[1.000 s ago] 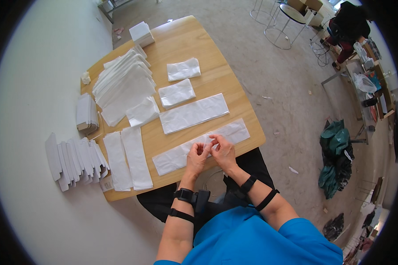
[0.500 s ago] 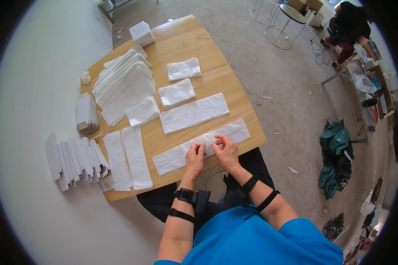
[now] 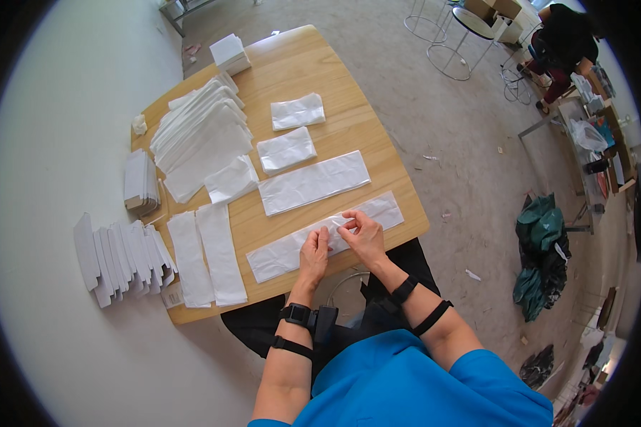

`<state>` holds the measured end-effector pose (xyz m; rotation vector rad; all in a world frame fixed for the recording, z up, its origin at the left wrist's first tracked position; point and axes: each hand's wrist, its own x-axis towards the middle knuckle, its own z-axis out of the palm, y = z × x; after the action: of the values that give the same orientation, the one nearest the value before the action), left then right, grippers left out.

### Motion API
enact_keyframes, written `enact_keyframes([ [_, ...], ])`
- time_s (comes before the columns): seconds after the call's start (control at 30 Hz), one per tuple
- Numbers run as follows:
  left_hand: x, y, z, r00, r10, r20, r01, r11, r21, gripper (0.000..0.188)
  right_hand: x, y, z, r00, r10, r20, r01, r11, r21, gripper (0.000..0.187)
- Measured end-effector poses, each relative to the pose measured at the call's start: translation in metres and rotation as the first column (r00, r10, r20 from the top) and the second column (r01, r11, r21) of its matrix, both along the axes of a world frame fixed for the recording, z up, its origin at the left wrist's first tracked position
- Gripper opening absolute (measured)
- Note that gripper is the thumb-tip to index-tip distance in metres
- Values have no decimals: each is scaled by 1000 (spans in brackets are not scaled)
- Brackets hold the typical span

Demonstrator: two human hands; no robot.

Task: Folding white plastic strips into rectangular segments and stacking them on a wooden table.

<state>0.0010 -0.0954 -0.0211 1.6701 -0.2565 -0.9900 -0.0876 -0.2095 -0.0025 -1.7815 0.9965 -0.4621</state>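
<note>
A long, narrow folded strip of thin white plastic (image 3: 381, 208) lies slantwise along the table's near edge. Over its middle are both of my hands, close together. My left hand (image 3: 315, 255) is closed, thumb pressed against the curled fingers. Fingertips of my right hand (image 3: 363, 238) are drawn together in a pinch just above the strip. A pale, shiny bit of film shows between them; whether it belongs to the strip I cannot tell. Beyond lies a wider folded white plastic piece (image 3: 315, 183), with two smaller folded pieces (image 3: 287, 149) (image 3: 297, 112) farther off.
On the wooden table (image 3: 349, 92), left, are a fanned pile of white sheets (image 3: 199, 135), two long white strips (image 3: 221, 252) and white box stacks (image 3: 141, 181). Folded white cartons (image 3: 124, 260) stand by the wall. Dark green bags (image 3: 539, 249) lie on the floor; a person (image 3: 566, 43) works far right.
My right hand has shifted slightly left and its fingers have moved nearer the left hand. The left hand stays almost in place. The strip has not visibly moved.
</note>
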Motion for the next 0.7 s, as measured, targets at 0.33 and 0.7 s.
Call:
enact_keyframes([
  [0.33,-4,-1,-4,997,32,65,-27,996,-80,23,5,3,-2,998,36,55,-41,994,102,31],
  [0.7,-7,-2,-2,982,4,189,-11,999,37,21,2,5,-4,1000,14,24,-15,997,74,31],
])
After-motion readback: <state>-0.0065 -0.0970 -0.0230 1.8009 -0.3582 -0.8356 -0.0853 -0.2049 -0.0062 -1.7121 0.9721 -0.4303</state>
